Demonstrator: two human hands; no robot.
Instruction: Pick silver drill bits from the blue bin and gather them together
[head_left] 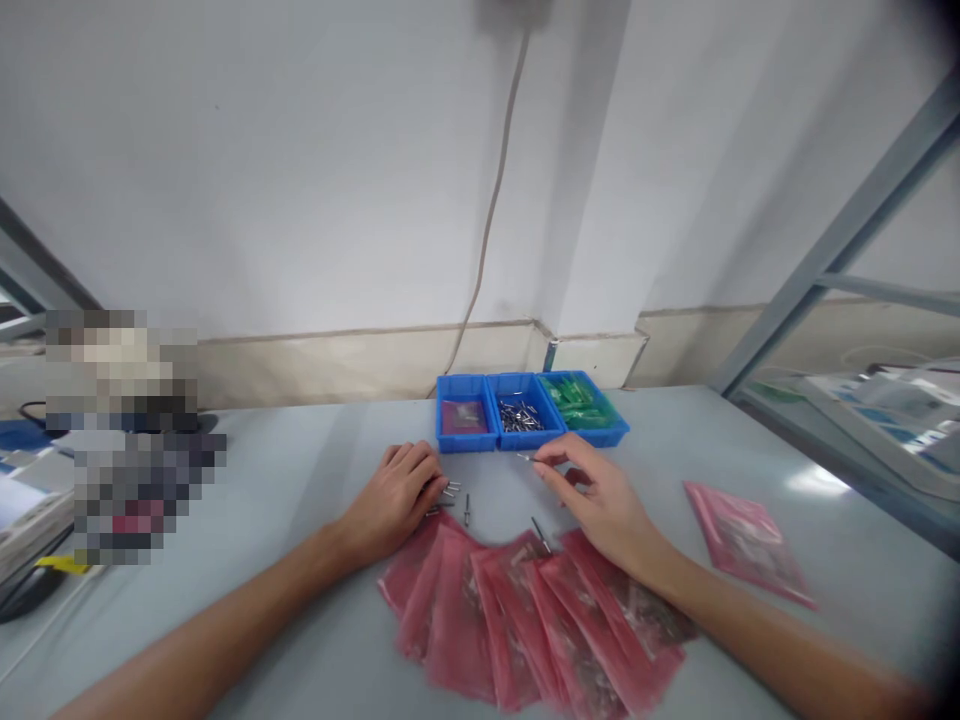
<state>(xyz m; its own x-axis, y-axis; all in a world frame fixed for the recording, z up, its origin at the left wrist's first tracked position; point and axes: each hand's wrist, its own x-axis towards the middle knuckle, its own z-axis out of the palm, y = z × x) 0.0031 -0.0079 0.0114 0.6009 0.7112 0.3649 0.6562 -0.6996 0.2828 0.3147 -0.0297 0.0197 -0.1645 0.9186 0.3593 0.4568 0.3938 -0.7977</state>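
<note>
Several pink bags (pixel 461 620) lie fanned out and overlapping on the table in front of me. My left hand (pixel 401 495) rests beyond their left end, fingers curled over several small metal rivets (pixel 451 490). My right hand (pixel 592 490) pinches one rivet (pixel 527 457) between thumb and index finger, just in front of the blue bins. One loose rivet (pixel 467 510) lies between my hands, and another (pixel 541 534) sits at the bags' upper edge. The middle blue bin (pixel 523 440) holds a pile of rivets.
The left blue bin (pixel 466 443) contains a pink packet, the right bin (pixel 604 437) green packets. Another pink bag (pixel 750 545) lies at the right. A pixelated person (pixel 142 430) is at the left. Metal frames stand at both sides, a wall behind.
</note>
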